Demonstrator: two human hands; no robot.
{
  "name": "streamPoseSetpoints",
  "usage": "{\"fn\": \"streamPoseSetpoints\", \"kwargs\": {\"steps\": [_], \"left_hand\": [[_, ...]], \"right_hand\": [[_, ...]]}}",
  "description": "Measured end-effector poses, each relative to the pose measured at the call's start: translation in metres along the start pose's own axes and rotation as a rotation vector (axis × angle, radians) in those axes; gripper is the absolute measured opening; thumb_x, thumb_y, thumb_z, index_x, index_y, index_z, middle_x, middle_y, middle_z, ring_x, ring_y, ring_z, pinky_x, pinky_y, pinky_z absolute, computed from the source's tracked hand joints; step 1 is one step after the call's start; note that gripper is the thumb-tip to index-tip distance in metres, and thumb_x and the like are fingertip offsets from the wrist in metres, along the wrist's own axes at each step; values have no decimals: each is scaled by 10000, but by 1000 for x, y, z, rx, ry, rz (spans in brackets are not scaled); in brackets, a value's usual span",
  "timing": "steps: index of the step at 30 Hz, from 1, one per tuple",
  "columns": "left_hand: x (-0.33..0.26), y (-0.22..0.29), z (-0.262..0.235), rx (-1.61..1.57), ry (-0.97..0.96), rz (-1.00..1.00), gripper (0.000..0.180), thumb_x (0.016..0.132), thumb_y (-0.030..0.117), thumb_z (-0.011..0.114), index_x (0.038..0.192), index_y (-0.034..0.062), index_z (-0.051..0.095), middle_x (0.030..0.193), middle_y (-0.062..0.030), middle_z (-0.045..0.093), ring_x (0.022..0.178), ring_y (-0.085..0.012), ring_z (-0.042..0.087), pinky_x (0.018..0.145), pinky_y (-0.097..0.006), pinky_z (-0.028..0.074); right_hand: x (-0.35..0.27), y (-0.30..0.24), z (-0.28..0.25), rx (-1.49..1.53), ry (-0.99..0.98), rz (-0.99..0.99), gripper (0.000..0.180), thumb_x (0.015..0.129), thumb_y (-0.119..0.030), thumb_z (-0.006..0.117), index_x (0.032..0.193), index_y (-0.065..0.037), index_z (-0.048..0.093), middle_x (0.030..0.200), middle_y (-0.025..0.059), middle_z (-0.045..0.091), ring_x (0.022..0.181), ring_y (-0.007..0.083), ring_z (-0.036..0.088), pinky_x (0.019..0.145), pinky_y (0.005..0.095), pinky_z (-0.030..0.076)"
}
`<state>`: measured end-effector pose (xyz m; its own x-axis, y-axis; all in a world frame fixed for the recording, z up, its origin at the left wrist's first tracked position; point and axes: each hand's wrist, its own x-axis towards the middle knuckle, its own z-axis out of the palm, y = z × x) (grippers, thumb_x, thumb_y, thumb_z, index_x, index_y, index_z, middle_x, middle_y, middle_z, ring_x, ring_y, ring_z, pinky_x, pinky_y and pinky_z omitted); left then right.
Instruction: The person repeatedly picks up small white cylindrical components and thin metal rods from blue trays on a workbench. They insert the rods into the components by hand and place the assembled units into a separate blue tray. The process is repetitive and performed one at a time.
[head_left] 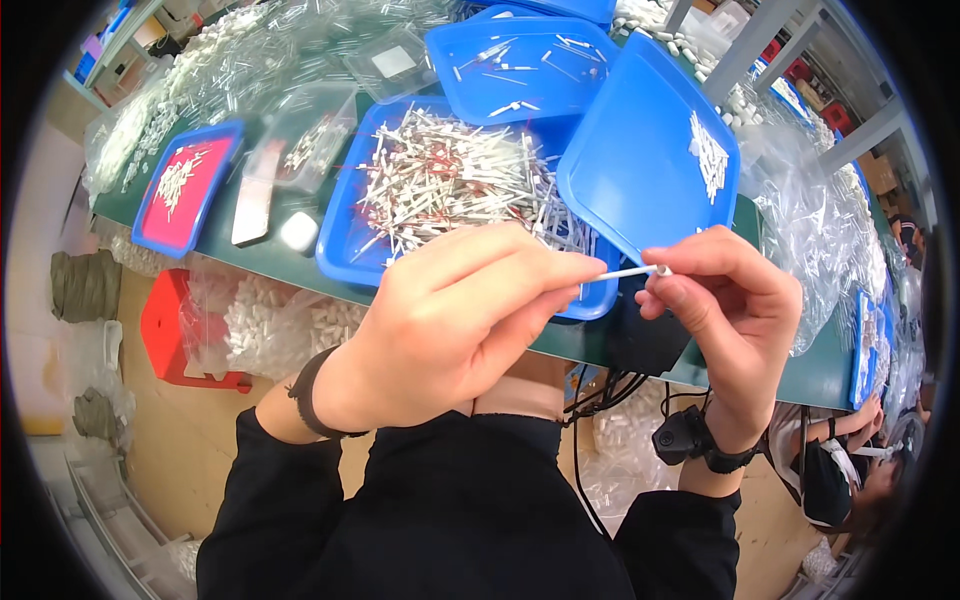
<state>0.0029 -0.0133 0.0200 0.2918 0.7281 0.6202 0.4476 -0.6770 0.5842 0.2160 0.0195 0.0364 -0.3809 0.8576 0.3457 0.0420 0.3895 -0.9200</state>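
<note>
Rod [628,273] is hanging before us, long axis running left to right, as we are pinching its left part in our left hand [455,310] and its white tip [663,270] in our right hand [738,310].

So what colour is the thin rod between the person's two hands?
The thin rod is white; it shows best in the head view.

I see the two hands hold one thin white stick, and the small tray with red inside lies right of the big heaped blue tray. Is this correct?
Not quite: the head view shows the small tray with red inside left of the big heaped blue tray. The left hand and right hand do hold one thin white stick.
</note>
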Motion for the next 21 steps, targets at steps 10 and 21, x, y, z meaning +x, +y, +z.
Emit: {"fn": "streamPoseSetpoints", "kwargs": {"steps": [10, 21], "left_hand": [[0, -4, -1, 177, -85, 144, 274, 713, -64, 665, 981, -4, 669, 768, -100, 605, 685, -218, 588, 571, -292, 458], [-1, -17, 3, -66, 20, -65, 180, 704, -68, 700, 870, 1, 689, 779, -91, 679, 681, -181, 645, 605, -254, 502]], "right_hand": [[-3, 0, 4, -479, -58, -206, 188, 720, 79, 679, 882, -15, 698, 747, 81, 642, 619, 149, 603, 545, 230, 452], [-9, 14, 13, -644, 88, -340, 114, 722, 21, 711, 811, -31, 660, 709, 67, 640, 578, 179, 596, 513, 255, 460]]}}
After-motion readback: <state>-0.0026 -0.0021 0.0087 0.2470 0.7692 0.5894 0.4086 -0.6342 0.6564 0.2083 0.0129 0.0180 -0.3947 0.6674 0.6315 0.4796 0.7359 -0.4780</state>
